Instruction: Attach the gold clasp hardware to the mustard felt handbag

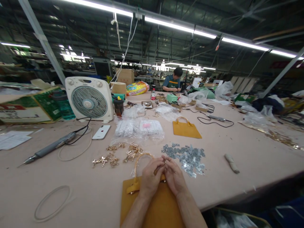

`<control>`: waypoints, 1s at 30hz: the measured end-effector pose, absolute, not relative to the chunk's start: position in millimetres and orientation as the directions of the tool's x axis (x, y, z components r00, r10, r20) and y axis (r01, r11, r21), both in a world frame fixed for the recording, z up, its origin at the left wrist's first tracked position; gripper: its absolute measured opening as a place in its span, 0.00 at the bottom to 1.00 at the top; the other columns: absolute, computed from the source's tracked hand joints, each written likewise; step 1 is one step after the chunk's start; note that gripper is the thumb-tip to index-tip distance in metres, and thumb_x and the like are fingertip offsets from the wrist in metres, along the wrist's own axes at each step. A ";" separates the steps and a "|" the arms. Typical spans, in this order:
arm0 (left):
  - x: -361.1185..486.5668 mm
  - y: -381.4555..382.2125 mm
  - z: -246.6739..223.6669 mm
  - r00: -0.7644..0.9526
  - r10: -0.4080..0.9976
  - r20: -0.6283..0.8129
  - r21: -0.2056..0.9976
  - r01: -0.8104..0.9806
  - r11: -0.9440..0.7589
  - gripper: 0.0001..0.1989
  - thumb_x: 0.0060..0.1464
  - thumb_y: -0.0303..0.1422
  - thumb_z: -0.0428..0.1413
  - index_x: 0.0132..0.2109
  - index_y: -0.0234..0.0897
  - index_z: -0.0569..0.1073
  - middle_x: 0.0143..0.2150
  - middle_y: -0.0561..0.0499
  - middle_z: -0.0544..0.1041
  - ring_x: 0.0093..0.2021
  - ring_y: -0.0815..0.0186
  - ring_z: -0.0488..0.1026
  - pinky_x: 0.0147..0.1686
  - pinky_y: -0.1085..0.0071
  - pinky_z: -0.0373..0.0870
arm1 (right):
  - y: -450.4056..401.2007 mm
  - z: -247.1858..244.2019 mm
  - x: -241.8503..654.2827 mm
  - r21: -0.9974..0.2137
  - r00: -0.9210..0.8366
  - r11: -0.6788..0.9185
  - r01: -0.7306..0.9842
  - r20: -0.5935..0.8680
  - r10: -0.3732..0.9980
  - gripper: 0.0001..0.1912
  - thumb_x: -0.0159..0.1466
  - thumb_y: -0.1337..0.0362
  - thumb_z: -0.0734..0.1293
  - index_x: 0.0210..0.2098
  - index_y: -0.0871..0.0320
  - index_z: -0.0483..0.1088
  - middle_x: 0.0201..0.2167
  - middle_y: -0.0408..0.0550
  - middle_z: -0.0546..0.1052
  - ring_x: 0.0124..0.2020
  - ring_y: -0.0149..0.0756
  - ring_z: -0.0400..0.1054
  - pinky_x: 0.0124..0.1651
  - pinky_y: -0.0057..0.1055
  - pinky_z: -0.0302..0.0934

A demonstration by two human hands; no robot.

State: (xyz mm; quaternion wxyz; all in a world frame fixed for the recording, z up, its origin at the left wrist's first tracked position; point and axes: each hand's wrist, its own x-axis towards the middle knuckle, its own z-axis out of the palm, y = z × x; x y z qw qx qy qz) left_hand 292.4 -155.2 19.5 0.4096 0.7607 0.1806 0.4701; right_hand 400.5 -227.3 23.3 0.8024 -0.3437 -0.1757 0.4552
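Note:
A mustard-yellow handbag panel (161, 205) lies on the table in front of me, its looped handle (144, 154) standing up. My left hand (152, 174) is closed around the handle's right side, partly hiding it. Close beside it, the fingers of my right hand (174, 175) are pinched together, meeting the left fingertips. Whatever small thing is between them is hidden. Just right of my hands spreads a pile of flat silver metal plates (190, 156). Left of the handle lie several gold-coloured metal fittings (131, 152) in loose clusters.
A second yellow bag piece (186, 129) lies farther back. Plastic-wrapped white packs (140, 128), a phone (101, 132) and a box fan (89, 99) stand or lie left of it. A grey electric screwdriver (51, 147) rests at left, a rolled cloth (231, 163) at right. A co-worker (173, 83) sits opposite.

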 end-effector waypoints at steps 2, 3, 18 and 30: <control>292.8 -154.4 19.5 0.510 0.691 0.512 0.839 -0.125 -0.530 0.08 0.62 0.30 0.59 0.46 0.43 0.80 0.52 0.46 0.82 0.54 0.56 0.79 0.58 0.53 0.79 | -227.2 25.1 400.9 -0.722 0.518 0.340 -0.603 -0.030 0.855 0.17 0.57 0.57 0.81 0.44 0.54 0.81 0.45 0.47 0.81 0.47 0.37 0.74 0.50 0.29 0.70; 292.9 -154.2 19.8 0.518 0.710 0.477 0.866 -0.143 -0.478 0.09 0.62 0.30 0.59 0.48 0.43 0.80 0.52 0.46 0.83 0.53 0.57 0.80 0.57 0.54 0.80 | -226.9 25.7 400.6 -0.730 0.533 0.342 -0.592 -0.036 0.845 0.18 0.57 0.56 0.81 0.44 0.54 0.81 0.46 0.48 0.81 0.47 0.38 0.74 0.50 0.30 0.70; 292.7 -153.0 15.5 0.534 0.760 0.371 0.929 -0.212 -0.305 0.15 0.63 0.35 0.60 0.56 0.43 0.75 0.54 0.47 0.82 0.54 0.59 0.81 0.58 0.57 0.80 | -223.4 12.2 397.1 -0.843 0.745 0.388 -0.374 -0.024 0.666 0.24 0.56 0.49 0.82 0.48 0.53 0.83 0.53 0.50 0.80 0.53 0.45 0.74 0.58 0.39 0.70; 290.0 -151.2 14.0 0.508 0.786 0.352 0.936 -0.194 -0.294 0.14 0.64 0.36 0.59 0.55 0.43 0.76 0.53 0.47 0.82 0.53 0.59 0.81 0.57 0.58 0.80 | -227.2 24.1 387.9 -0.963 0.699 0.193 0.185 0.267 0.663 0.20 0.69 0.46 0.70 0.49 0.53 0.82 0.51 0.51 0.81 0.54 0.48 0.73 0.59 0.40 0.68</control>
